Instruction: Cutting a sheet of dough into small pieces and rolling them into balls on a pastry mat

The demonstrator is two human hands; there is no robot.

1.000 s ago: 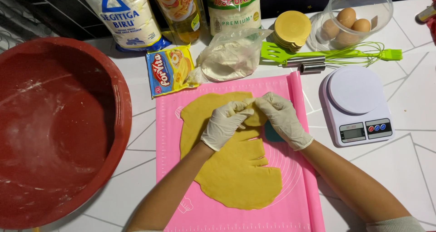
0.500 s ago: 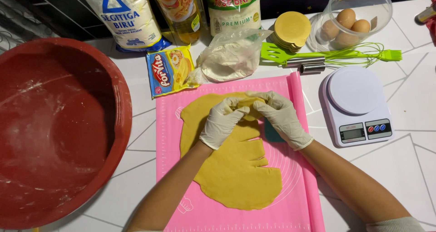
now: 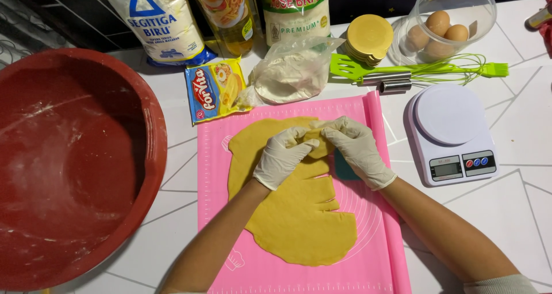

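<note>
A flat sheet of yellow dough (image 3: 293, 213) lies on a pink silicone mat (image 3: 368, 259). Both my hands wear white gloves. My left hand (image 3: 282, 156) and my right hand (image 3: 353, 147) meet over the upper part of the sheet. Together they pinch and fold a small piece of dough (image 3: 315, 143) between their fingertips. A dark teal object (image 3: 344, 168) lies on the mat partly under my right hand; what it is cannot be made out.
A large red bowl (image 3: 155, 150) dusted with flour fills the left. Behind the mat stand bags of flour (image 3: 164, 23), a yellow sachet (image 3: 214, 90), a clear bag of flour (image 3: 290, 72), yellow lids (image 3: 370, 38), eggs in a clear bowl (image 3: 443, 26), green utensils (image 3: 414, 71). A white kitchen scale (image 3: 451, 133) sits on the right.
My hands have drawn closer together over the top of the sheet, gathering the small piece of dough between the fingertips. Nothing else on the counter has moved.
</note>
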